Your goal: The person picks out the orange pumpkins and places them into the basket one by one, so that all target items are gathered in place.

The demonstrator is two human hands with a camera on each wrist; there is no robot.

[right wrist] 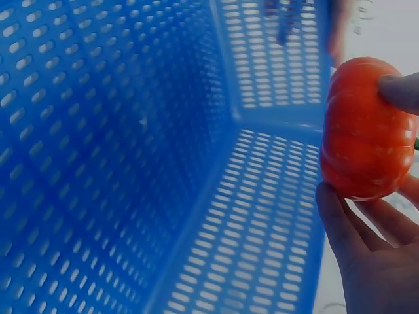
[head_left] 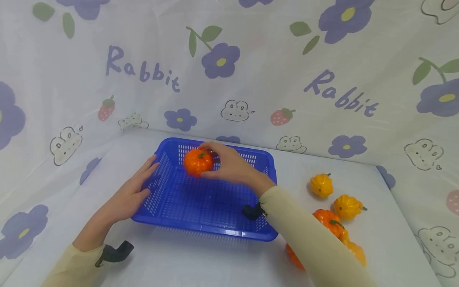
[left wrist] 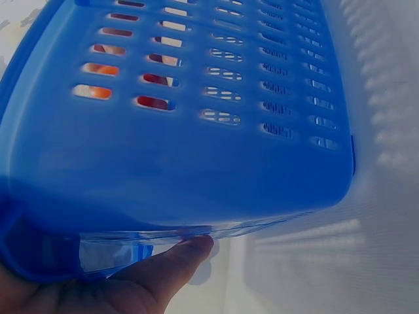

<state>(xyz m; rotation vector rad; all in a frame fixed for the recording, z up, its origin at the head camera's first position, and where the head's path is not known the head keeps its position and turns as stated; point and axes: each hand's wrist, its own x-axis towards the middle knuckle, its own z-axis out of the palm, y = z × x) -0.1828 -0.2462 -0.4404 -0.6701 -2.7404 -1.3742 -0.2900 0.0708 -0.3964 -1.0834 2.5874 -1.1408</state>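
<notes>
A blue slotted plastic basket (head_left: 201, 228) stands on the white table. Above its inside, toward the back left, my right hand (head_left: 231, 163) holds a small orange toy pumpkin (head_left: 196, 163) with a green stem. In the right wrist view, the thumb presses one side of the pumpkin (right wrist: 368, 131) and the fingers support the other, near the basket wall (right wrist: 255, 216). My left hand (head_left: 130, 193) rests at the basket's left rim with its fingers fairly straight. A digit of that hand (left wrist: 171, 265) lies beside the basket's outer corner in the left wrist view.
Right of the basket lie two yellow-orange gourds (head_left: 321, 185) and an orange pumpkin (head_left: 328, 221). More orange and yellow pieces (head_left: 355, 252) are partly hidden by my right sleeve (head_left: 305, 231). Behind the table hangs a white cloth (head_left: 258, 79) with flowers and rabbits.
</notes>
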